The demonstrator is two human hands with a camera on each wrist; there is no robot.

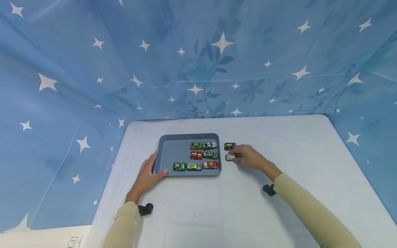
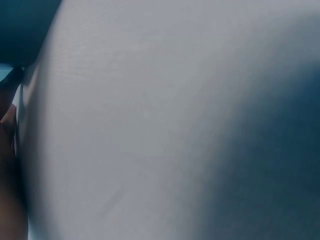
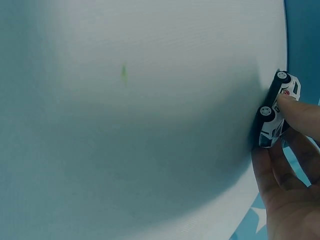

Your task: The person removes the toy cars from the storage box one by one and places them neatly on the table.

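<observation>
Pinching a white toy car (image 3: 274,112) between thumb and fingers, the right hand (image 1: 251,157) works just right of the grey-blue tray (image 1: 173,148); the car lies outside the tray, near its right wall. In the right wrist view the thumb presses on the car's side, by its wheels. Just beyond it, on the far side, stands a dark toy car with yellow markings (image 1: 230,146), also outside the tray.

The left hand (image 1: 147,175) is released, its fingers extended along the tray's left wall and its thumb at the near left corner. The left wrist view is mostly a blurred pale surface.

Seven toy cars stand in the tray, toward its right and near sides. The far row has an olive car (image 1: 196,146) and, right of it, a silvery white car (image 1: 210,145). The middle row has a red car (image 1: 196,155) left of a green patterned car (image 1: 210,155). The near row runs, left to right, a green car (image 1: 179,166), a lime car (image 1: 194,166) and a red-orange car (image 1: 211,165).

A blue star-patterned curtain (image 1: 161,65) hangs beyond the white table (image 1: 198,206).
</observation>
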